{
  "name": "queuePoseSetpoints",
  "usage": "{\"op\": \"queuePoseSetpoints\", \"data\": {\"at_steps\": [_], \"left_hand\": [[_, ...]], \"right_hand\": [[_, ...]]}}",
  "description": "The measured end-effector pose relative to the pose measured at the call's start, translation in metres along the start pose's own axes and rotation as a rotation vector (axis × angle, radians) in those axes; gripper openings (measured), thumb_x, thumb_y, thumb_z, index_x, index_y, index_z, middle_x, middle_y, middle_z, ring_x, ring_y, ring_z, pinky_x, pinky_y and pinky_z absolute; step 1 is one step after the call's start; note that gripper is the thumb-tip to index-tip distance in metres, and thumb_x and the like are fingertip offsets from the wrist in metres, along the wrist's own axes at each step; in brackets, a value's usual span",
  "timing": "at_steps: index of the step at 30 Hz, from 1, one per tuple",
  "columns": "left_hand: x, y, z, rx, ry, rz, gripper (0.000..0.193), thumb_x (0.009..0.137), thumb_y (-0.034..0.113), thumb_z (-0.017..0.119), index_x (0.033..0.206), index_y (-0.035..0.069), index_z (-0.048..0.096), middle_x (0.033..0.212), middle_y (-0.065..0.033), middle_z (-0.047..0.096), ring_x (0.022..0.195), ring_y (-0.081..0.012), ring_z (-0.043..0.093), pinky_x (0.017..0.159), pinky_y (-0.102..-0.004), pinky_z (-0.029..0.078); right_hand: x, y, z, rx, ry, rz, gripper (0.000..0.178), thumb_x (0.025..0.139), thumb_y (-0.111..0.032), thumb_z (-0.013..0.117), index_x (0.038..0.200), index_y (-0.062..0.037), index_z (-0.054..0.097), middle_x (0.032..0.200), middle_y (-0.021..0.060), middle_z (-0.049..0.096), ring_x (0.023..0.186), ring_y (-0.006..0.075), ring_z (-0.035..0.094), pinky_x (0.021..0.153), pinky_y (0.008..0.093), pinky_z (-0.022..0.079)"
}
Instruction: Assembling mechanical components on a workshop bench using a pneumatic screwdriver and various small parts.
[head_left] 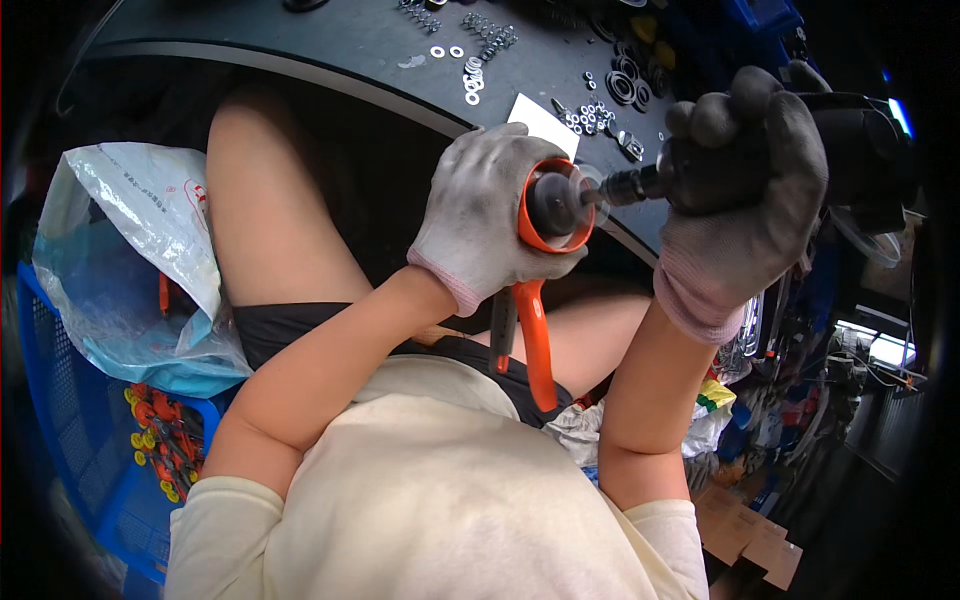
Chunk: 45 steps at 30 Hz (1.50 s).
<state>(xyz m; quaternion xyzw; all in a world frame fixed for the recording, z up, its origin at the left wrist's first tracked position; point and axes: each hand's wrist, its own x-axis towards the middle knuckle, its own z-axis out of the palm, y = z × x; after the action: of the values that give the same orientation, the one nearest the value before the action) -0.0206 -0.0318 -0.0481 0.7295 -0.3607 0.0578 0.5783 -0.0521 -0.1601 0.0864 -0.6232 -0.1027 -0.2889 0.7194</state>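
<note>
My left hand [478,205], in a grey glove, is closed round an orange hand tool [535,345] above my lap. The tool has a round orange-rimmed head with a dark round part [553,205] inside, and two handles, one orange and one grey, hanging down. In my gloved right hand [745,190] is a black power screwdriver [850,150], held level and pointing left. Its bit [630,187] reaches to the tool's round head, where the tip is blurred. My fingers wrap round the driver's body; whether the trigger is pressed I cannot tell.
On the dark table [350,45] ahead lie springs [490,38], pale washers [472,82], black rings [622,85], small metal parts [590,118] and a white card [543,125]. At left, a blue crate [60,370] holds orange tools [165,440] and a plastic bag [140,250]. Cardboard [745,530] lies lower right.
</note>
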Motion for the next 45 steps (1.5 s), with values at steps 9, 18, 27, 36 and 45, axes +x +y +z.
{"op": "queuePoseSetpoints", "data": {"at_steps": [9, 18, 27, 36, 45], "left_hand": [[-0.002, 0.001, -0.004, -0.012, -0.036, -0.036, 0.074, 0.05, 0.032, 0.087, 0.114, 0.015, 0.055, 0.116, -0.0103, 0.055, 0.114, -0.0319, 0.051, 0.101, -0.0443, 0.036], [0.01, 0.006, -0.012, -0.025, -0.164, -0.118, 0.079, 0.051, 0.036, 0.085, 0.12, 0.014, 0.053, 0.117, -0.0096, 0.055, 0.116, -0.0321, 0.049, 0.103, -0.0444, 0.033], [0.045, 0.047, -0.031, -0.175, -0.115, 0.178, 0.082, 0.064, 0.031, 0.081, 0.13, 0.004, 0.041, 0.109, -0.0155, 0.057, 0.107, -0.0367, 0.053, 0.097, -0.0468, 0.038], [0.048, 0.049, -0.019, -0.489, -0.298, -0.106, 0.016, 0.085, 0.007, 0.056, 0.095, 0.0, 0.045, 0.063, -0.0053, 0.049, 0.043, -0.0119, 0.05, 0.042, -0.0258, 0.044], [0.063, 0.049, -0.027, -0.306, -0.403, -0.178, 0.024, 0.087, 0.019, 0.059, 0.1, 0.0, 0.053, 0.077, -0.0132, 0.061, 0.071, -0.0241, 0.062, 0.068, -0.0372, 0.05]], "right_hand": [[-0.005, 0.012, 0.01, -0.614, 0.028, -0.267, 0.043, 0.095, -0.031, 0.049, 0.113, 0.0073, 0.055, 0.094, 0.0166, 0.067, 0.076, 0.0187, 0.067, 0.054, 0.0255, 0.049], [0.002, 0.016, 0.013, -0.407, 0.15, -0.073, 0.042, 0.093, -0.035, 0.05, 0.111, 0.0022, 0.055, 0.105, 0.0193, 0.064, 0.071, 0.021, 0.067, 0.047, 0.0256, 0.047], [-0.007, -0.005, 0.014, -0.667, 0.138, 0.001, 0.043, 0.094, -0.029, 0.05, 0.127, -0.0007, 0.045, 0.109, 0.0152, 0.063, 0.084, 0.0133, 0.061, 0.076, 0.0256, 0.049], [-0.002, -0.056, 0.012, -1.354, 0.197, -0.451, 0.028, 0.094, -0.021, 0.055, 0.077, 0.0009, 0.055, 0.061, 0.0001, 0.043, 0.053, 0.007, 0.039, 0.049, 0.0232, 0.029], [0.004, -0.063, 0.029, -1.406, -0.087, -0.688, 0.018, 0.088, -0.017, 0.057, 0.094, -0.0003, 0.053, 0.061, 0.005, 0.055, 0.046, 0.0124, 0.046, 0.042, 0.0348, 0.032]]}}
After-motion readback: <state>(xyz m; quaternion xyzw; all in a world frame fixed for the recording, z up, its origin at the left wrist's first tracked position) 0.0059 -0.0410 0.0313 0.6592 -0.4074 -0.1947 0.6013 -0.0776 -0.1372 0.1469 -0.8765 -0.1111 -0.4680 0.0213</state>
